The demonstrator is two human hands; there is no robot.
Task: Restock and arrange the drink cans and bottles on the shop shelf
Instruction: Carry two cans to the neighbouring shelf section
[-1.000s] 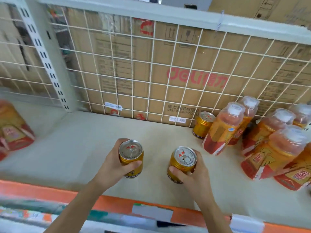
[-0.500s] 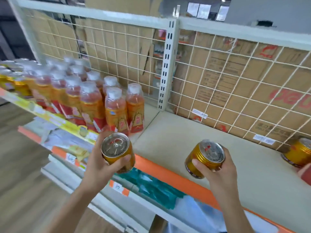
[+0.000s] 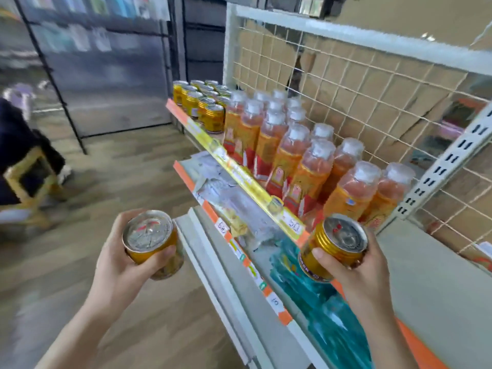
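Note:
My left hand (image 3: 117,259) grips a gold drink can (image 3: 151,242) out over the aisle floor, left of the shelving. My right hand (image 3: 362,265) grips a second gold can (image 3: 334,245) at the front edge of the shelf (image 3: 436,283), just in front of the nearest bottles. On the shelf's left section stand several orange bottles with white caps (image 3: 290,153) in rows. Beyond them, at the far end, several gold cans (image 3: 206,105) stand packed together.
A wire grid backs the shelf, with cardboard boxes (image 3: 356,102) behind it. A white slotted upright (image 3: 447,161) divides the sections. Lower shelves hold clear and teal packets (image 3: 319,296). A person on a stool (image 3: 24,161) is at the left, on the wooden floor.
The view has swung left from the bare shelf section to the stocked one. Both hands have carried their cans leftward; the left can is now out past the shelf edge.

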